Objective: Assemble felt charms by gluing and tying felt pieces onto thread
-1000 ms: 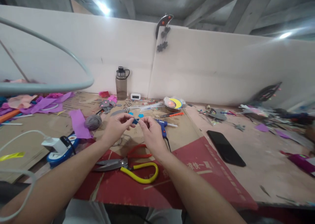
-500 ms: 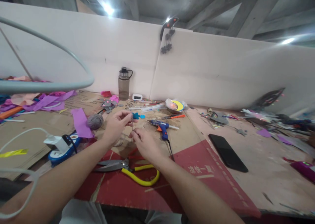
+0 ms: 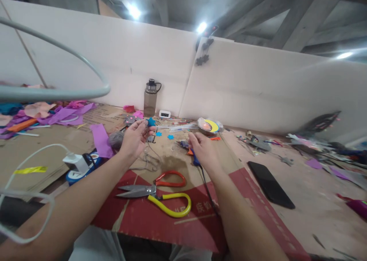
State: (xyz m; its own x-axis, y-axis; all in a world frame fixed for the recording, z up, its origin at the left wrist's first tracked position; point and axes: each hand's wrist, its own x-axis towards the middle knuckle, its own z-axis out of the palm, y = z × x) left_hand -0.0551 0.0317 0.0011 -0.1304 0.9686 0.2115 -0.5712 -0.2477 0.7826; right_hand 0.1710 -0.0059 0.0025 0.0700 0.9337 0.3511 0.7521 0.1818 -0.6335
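My left hand [image 3: 137, 136] pinches a blue felt star [image 3: 151, 122] between thumb and fingertips. Loose grey yarn [image 3: 149, 159] lies on the cardboard below that hand, and a grey yarn ball [image 3: 116, 140] sits partly hidden behind its wrist. My right hand [image 3: 203, 149] is closed over the blue glue gun [image 3: 195, 160], hiding much of its body; the nozzle points left. Two small blue felt flowers [image 3: 170, 137] lie flat between my hands. Large scissors [image 3: 140, 191] with one red and one yellow handle rest, blades apart, nearer to me.
A black phone [image 3: 271, 184] lies to the right. At the back stand a water bottle [image 3: 150, 98], a small white clock [image 3: 164, 114] and a bowl [image 3: 208, 129]. A power strip [image 3: 83, 171] and felt scraps [image 3: 64, 114] are on the left. The gun's cord [image 3: 206, 186] runs toward me.
My right hand has left the yarn near my left hand and moved right onto the glue gun. My left hand still holds the blue star, slightly higher. The view has shifted a little left.
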